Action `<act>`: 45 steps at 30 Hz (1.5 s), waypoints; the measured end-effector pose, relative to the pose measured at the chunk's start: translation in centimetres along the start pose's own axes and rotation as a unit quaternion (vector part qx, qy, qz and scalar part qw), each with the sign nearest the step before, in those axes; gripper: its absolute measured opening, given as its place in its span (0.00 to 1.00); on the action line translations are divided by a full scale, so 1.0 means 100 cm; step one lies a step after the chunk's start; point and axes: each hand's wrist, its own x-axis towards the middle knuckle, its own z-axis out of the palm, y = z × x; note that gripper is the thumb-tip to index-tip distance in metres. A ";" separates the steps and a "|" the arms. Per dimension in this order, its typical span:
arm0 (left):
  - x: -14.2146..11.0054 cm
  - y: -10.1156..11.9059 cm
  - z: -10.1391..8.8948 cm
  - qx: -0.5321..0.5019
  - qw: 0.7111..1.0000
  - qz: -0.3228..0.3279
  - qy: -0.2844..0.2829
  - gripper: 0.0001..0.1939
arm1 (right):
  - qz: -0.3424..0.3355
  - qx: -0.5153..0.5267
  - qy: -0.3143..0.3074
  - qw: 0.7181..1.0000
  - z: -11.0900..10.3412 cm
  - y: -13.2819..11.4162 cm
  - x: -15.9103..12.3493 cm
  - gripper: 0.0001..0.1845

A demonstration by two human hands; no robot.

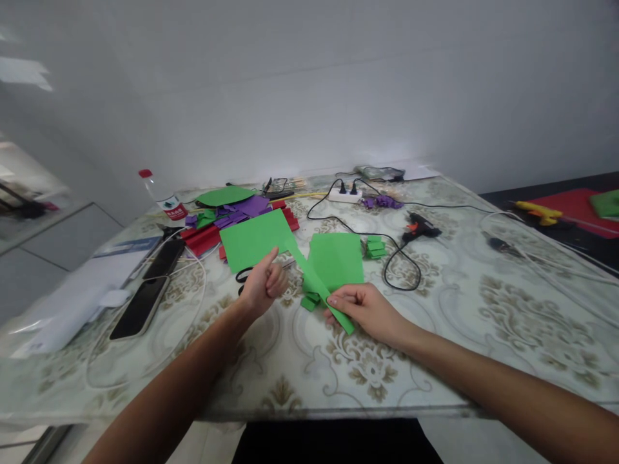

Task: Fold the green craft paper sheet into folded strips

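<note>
My right hand (pixel 366 308) pinches the near end of a long green paper strip (pixel 309 276) that slants across the table toward the far left. My left hand (pixel 264 285) is curled into a fist with the thumb up, close to the strip's far end. Black scissors (pixel 243 277) lie right beside it, their handles showing at its left; I cannot tell whether the fingers grip anything. Small cut green pieces (pixel 309 301) lie between my hands. Two green sheets (pixel 254 238) (pixel 338 256) lie just beyond.
A black glue gun (pixel 420 227) and its looped cord, a power strip (pixel 344 194), a stack of green pieces (pixel 374 247), purple scraps (pixel 242 209) and red strips (pixel 203 238) crowd the back. Two phones (pixel 140 308) and white paper (pixel 72 296) lie left. Table edge (pixel 309 410) is near.
</note>
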 end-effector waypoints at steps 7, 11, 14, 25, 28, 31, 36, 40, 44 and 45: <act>-0.002 -0.009 0.002 0.101 0.994 0.048 0.001 0.33 | 0.003 0.012 0.003 1.000 0.002 -0.002 -0.001 0.26; 0.000 -0.011 -0.003 0.111 0.991 0.070 0.021 0.30 | 0.004 0.014 0.007 1.000 0.002 -0.002 0.000 0.26; 0.001 -0.009 -0.003 0.114 0.991 0.058 0.036 0.29 | 0.001 0.011 0.009 1.000 0.002 -0.001 0.000 0.26; 0.005 -0.016 -0.002 0.158 0.978 0.075 0.116 0.11 | 0.009 0.026 0.021 0.999 0.002 0.000 0.001 0.25; 0.004 -0.016 -0.003 0.162 0.977 0.074 0.117 0.11 | 0.012 0.029 0.022 0.999 0.001 0.001 0.002 0.25; 0.003 -0.014 0.000 0.156 0.978 0.077 0.113 0.10 | 0.017 0.038 0.024 0.999 0.001 0.002 0.002 0.26; 0.003 -0.012 0.004 0.166 0.973 0.105 0.118 0.17 | 0.012 0.027 0.024 0.999 0.001 0.002 0.002 0.25; 0.003 -0.015 0.001 0.180 0.963 0.122 0.157 0.17 | 0.011 0.023 0.026 0.999 0.001 0.002 0.002 0.25; 0.001 -0.014 0.000 0.183 0.955 0.129 0.194 0.17 | 0.012 0.028 0.023 0.999 0.001 0.003 0.002 0.25; 0.000 -0.014 0.000 0.183 0.955 0.129 0.196 0.17 | 0.012 0.027 0.022 0.999 0.001 0.003 0.002 0.25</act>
